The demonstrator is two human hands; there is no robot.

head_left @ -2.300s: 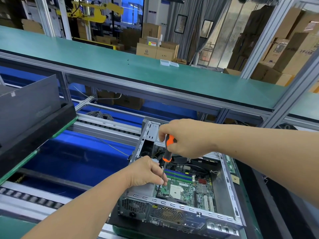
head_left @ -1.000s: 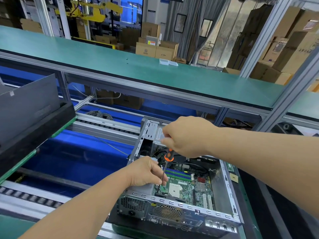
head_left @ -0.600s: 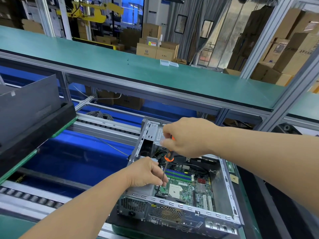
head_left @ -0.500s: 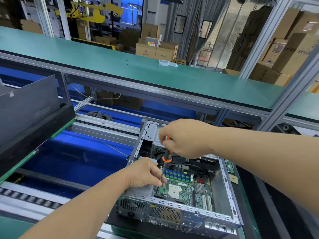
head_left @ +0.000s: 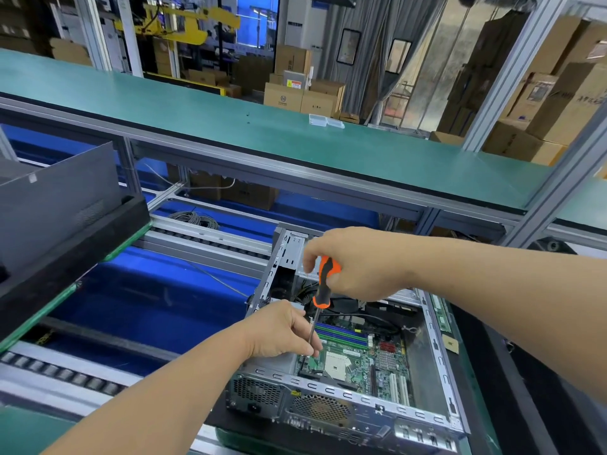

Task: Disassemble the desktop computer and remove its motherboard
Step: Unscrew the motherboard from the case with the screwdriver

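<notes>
A long green-topped workbench shelf (head_left: 230, 123) on aluminium framing crosses the scene, with stacked brown cardboard boxes (head_left: 295, 93) behind it. At far left a dark grey metal side panel (head_left: 59, 195) leans on a black tray. Below it lie blue conveyor surfaces and a silver roller track (head_left: 59, 372). The left hand (head_left: 282, 330) pinches the thin metal shaft low down, fingertips curled together over the green motherboard (head_left: 358, 359). The motherboard sits inside the open silver desktop computer case (head_left: 437, 356), at lower centre-right. The right hand (head_left: 354, 261) grips the orange-and-black handle of the screwdriver (head_left: 323, 284), which stands nearly upright above the board
</notes>
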